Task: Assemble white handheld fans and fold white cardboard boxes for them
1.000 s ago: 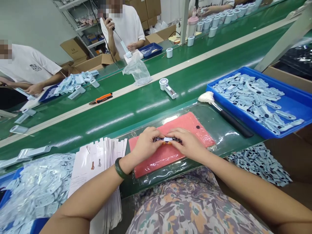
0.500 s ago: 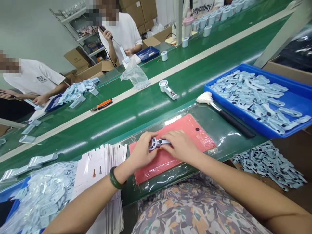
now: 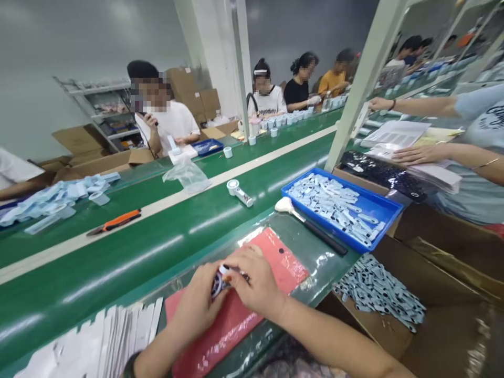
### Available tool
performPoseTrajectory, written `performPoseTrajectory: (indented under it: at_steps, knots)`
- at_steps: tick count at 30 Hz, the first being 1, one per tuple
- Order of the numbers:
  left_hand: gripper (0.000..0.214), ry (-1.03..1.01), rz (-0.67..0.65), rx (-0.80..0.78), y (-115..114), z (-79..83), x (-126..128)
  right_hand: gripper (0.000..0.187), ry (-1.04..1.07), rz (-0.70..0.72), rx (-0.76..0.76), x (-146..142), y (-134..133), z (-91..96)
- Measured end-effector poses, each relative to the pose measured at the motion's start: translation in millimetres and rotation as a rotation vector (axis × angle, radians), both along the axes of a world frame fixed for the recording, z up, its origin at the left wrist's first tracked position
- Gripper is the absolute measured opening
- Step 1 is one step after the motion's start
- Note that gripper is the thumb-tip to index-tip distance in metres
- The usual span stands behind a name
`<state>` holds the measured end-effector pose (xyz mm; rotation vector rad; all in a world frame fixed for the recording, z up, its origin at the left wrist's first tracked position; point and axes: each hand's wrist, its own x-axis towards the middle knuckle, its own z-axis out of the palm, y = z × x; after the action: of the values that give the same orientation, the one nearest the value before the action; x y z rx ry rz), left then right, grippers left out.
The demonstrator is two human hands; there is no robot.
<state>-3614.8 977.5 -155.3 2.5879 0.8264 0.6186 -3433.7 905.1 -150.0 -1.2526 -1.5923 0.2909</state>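
Okay, holding the ring end of a little fan-shaped part (image 3: 216, 285) in the left hand (image 3: 199, 294), with fingers curled mostly closed. Pinching the same part with the right hand (image 3: 255, 281), thumb and fingertips bent in tight, just over the red pad (image 3: 220, 336). Can't make out the rest under those fingers. Right of the pad, seeing a black-handled tool (image 3: 321, 236) just beside a blue tray (image 3: 380, 210) with loads of pale blue pieces (image 3: 323, 197) inside. Farther out on the green belt (image 3: 177, 231), spotting a light-colored fan (image 3: 233, 189) and, off left, some orange pliers (image 3: 120, 219).
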Motion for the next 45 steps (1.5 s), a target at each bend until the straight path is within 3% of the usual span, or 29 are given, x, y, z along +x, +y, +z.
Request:
performPoseTrajectory:
  at_steps: [3, 6, 8, 11, 16, 18, 22, 27, 32, 35, 40, 45]
  knots:
    - [0.018, 0.078, -0.031, -0.034, -0.3, 11.4, 4.6, 0.020, 0.078, 0.060, -0.054, 13.9, -2.0, 20.3]
    - [0.041, 0.117, -0.047, -0.067, -0.4, 16.0, 5.9, 0.028, -0.041, 0.026, -0.258, 35.6, -5.0, 12.5]
    - [0.047, 0.087, -0.053, -0.052, -3.4, 17.7, 6.2, 0.036, -0.178, 0.027, -0.314, 43.2, -10.6, 1.7]
    - [0.035, 0.034, -0.062, -0.020, -10.3, 21.3, 9.2, 0.044, -0.360, 0.008, -0.327, 38.4, -18.3, -6.2]
    - [0.011, 0.025, -0.063, -0.062, -12.5, 24.1, 15.9, 0.048, -0.480, 0.034, -0.340, 22.9, -16.4, 0.2]
    - [0.008, 0.003, -0.031, -0.096, -10.8, 23.0, 17.0, 0.043, -0.441, 0.051, -0.339, 25.5, -14.7, 1.4]
    - [0.007, 0.005, 0.018, -0.170, -9.0, 21.4, 19.1, 0.016, -0.253, 0.062, -0.350, 38.1, -11.5, -9.4]
    - [0.011, 0.053, -0.011, -0.124, -18.3, 27.0, 17.6, 0.016, -0.005, 0.176, -0.421, 47.6, -12.3, -23.6]
    - [0.013, 0.103, -0.035, -0.065, -41.6, 28.2, 7.9, 0.047, -0.220, 0.329, -0.472, 50.8, -28.0, -18.4]
    - [0.020, 0.154, 0.000, -0.038, -54.6, 23.8, 8.2, 0.045, -0.301, 0.355, -0.481, 46.5, -34.9, -17.0]
    - [0.020, 0.313, 0.059, 0.036, -62.6, 20.1, 16.3, 0.041, -0.398, 0.270, -0.451, 37.3, -34.9, -21.6]
    - [0.023, 0.361, 0.009, 0.096, -60.1, 23.9, 15.7, 0.044, -0.477, 0.316, -0.386, 39.6, -32.1, -23.5]
